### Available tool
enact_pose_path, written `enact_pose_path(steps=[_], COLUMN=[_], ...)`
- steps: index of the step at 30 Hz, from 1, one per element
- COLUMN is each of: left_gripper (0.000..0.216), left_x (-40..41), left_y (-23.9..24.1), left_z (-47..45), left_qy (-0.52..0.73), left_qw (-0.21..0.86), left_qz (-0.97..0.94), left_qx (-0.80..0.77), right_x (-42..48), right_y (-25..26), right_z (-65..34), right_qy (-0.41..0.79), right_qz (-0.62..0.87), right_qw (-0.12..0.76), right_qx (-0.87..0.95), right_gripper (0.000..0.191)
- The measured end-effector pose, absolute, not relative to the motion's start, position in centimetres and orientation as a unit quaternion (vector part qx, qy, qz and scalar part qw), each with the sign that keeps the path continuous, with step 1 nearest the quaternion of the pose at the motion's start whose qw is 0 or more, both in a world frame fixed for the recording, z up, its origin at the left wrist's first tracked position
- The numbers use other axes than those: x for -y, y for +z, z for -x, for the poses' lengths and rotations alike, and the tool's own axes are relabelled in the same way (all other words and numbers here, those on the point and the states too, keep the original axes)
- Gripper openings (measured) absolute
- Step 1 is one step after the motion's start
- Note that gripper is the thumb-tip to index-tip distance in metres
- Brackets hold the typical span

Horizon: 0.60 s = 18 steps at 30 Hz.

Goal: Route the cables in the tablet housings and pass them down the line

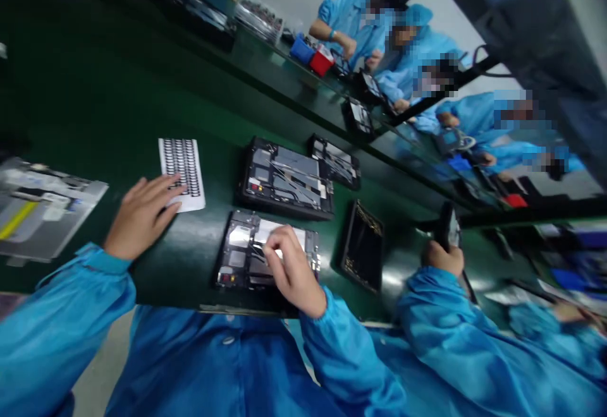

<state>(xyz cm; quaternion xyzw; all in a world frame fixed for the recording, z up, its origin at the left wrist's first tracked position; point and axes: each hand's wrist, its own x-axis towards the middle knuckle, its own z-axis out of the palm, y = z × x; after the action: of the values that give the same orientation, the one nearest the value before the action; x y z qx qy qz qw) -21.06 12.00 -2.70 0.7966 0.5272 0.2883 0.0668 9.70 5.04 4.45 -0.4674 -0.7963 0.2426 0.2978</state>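
Observation:
My left hand (145,215) lies with fingers stretched out, their tips on the lower left of a white sheet (193,201) carrying rows of small black stickers. Close to the table's front edge lies an opened tablet-like device (237,258) with its inner parts exposed. Over its middle is my right hand (298,271), thumb and forefinger pinched together. Whatever is between those fingertips, if anything, is too small to make out. Just behind stands another opened device (289,180), seemingly stacked, with dark cables across its top.
A dark panel or tray (363,246) lies right of the device, and a smaller opened unit (336,163) behind. Grey parts with a yellow strip (19,220) lie far left. At right, a co-worker's hand (443,259) holds a dark device. Bins (321,61) stand on the raised shelf.

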Motion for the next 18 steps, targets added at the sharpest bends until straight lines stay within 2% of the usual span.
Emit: enact_pose_path(steps=[3, 7, 12, 18], left_gripper=[0.026, 0.014, 0.012, 0.003], left_x=[-9.3, -3.7, 0.1, 0.0], left_y=[-0.6, 1.7, 0.4, -0.9], left_z=[17.1, 8.6, 0.9, -0.2], left_qy=[0.331, 0.331, 0.300, 0.273], left_qw=[0.062, 0.145, 0.202, 0.223], left_qz=[-0.782, -0.851, -0.867, -0.858], left_qx=[-0.524, -0.380, -0.343, -0.373], right_x=[1.4, 5.9, 6.8, 6.7], right_y=[3.6, 1.5, 0.6, 0.2], right_z=[-14.9, -17.7, -17.8, -18.0], right_qy=[0.211, 0.160, 0.112, 0.085], right_qz=[0.558, 0.621, 0.630, 0.617], right_qw=[0.290, 0.250, 0.234, 0.204], right_qx=[0.748, 0.725, 0.732, 0.755], right_gripper=[0.011, 0.013, 0.014, 0.015])
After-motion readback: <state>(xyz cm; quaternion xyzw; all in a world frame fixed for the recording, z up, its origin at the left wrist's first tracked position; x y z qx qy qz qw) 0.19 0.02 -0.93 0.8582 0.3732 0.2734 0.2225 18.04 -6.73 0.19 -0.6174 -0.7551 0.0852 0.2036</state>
